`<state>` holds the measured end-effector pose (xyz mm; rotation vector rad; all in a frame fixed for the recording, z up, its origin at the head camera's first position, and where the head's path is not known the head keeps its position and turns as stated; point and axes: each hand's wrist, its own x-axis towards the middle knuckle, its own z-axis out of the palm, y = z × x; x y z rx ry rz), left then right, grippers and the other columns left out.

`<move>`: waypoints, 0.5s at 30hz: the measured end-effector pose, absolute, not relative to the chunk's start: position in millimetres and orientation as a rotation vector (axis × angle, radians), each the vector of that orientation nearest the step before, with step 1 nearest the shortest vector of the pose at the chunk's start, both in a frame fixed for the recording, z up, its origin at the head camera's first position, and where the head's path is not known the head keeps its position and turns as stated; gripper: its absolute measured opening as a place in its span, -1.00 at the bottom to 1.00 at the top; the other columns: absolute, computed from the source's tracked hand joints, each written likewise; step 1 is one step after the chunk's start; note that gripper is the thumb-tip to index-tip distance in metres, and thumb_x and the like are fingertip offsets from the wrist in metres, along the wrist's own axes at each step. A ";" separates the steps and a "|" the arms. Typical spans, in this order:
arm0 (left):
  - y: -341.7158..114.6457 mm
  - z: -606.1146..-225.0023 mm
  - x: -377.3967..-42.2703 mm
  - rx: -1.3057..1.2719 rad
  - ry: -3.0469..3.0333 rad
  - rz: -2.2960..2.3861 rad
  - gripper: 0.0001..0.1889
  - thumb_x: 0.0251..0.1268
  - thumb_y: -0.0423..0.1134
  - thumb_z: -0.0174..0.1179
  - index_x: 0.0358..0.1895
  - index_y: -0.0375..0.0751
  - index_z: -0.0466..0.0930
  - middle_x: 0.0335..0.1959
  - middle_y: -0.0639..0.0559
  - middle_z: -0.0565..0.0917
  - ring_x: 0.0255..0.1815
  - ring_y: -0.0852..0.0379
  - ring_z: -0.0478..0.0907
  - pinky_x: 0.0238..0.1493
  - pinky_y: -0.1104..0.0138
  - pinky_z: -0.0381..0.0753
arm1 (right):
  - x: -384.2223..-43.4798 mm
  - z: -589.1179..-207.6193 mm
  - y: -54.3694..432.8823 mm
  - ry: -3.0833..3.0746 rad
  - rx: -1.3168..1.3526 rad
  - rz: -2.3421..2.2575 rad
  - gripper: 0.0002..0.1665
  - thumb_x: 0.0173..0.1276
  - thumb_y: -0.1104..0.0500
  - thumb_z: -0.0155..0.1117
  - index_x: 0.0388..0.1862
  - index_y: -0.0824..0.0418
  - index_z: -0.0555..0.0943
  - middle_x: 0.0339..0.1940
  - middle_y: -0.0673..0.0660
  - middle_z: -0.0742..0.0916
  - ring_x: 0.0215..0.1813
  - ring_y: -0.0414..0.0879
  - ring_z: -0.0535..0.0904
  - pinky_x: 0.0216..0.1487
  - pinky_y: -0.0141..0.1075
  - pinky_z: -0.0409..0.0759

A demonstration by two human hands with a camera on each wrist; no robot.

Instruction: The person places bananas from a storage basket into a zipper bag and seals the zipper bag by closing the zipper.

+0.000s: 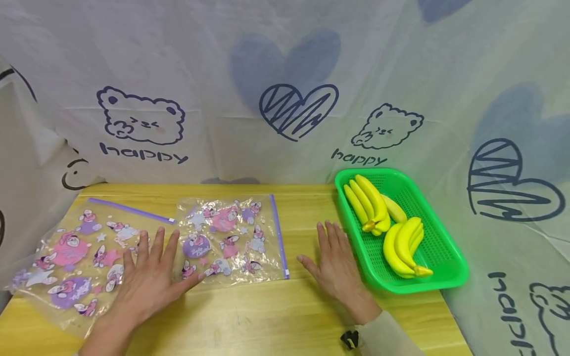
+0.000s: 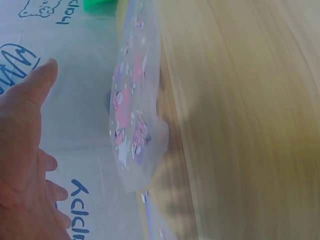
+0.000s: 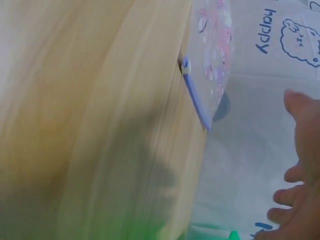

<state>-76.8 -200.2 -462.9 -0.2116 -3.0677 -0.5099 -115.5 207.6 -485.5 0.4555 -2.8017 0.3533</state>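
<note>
My left hand (image 1: 149, 277) is spread with straight fingers over the two zip bags, holding nothing. Under and beside it lies the left clear zip bag (image 1: 71, 252), printed with pink and purple characters, its purple zip strip slanting along the far side. A second zip bag (image 1: 229, 240) lies flat to its right, its purple zip strip on the right edge. My right hand (image 1: 336, 269), fingers straight, is between that bag and a green plastic basket (image 1: 438, 225). In the basket are a banana bunch (image 1: 367, 202), another banana bunch (image 1: 404, 247) and a partly covered banana (image 1: 394, 208).
The wooden table (image 1: 240, 316) carries the bags and basket. A pale curtain (image 1: 213, 59) printed with bears and hearts hangs behind the table and along both sides. A dark band (image 1: 350, 339) sits at my right wrist, beside a light sleeve (image 1: 387, 336).
</note>
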 end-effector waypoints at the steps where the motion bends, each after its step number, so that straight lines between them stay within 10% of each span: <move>1: -198.4 -463.0 -77.8 -0.211 -3.054 -0.524 0.18 0.35 0.51 0.11 0.73 -0.21 -0.18 0.70 -0.46 -0.21 0.67 -0.55 -0.49 0.44 -0.51 -0.54 | -115.8 -485.4 207.0 -2.768 0.468 0.374 0.07 0.46 -0.27 0.32 0.60 0.44 0.24 0.59 0.50 0.37 0.63 0.39 0.26 0.60 0.21 0.23; 15: -150.6 -465.9 -99.9 -0.313 -2.956 -0.585 0.04 0.36 0.27 0.32 0.65 -0.33 0.09 0.62 -0.53 0.12 0.65 -0.61 -0.10 0.50 -0.49 -0.01 | -118.4 -481.9 173.8 -2.746 0.240 0.871 -0.34 0.49 0.02 0.36 0.39 0.40 0.53 0.34 0.41 0.64 0.37 0.34 0.56 0.31 0.20 0.57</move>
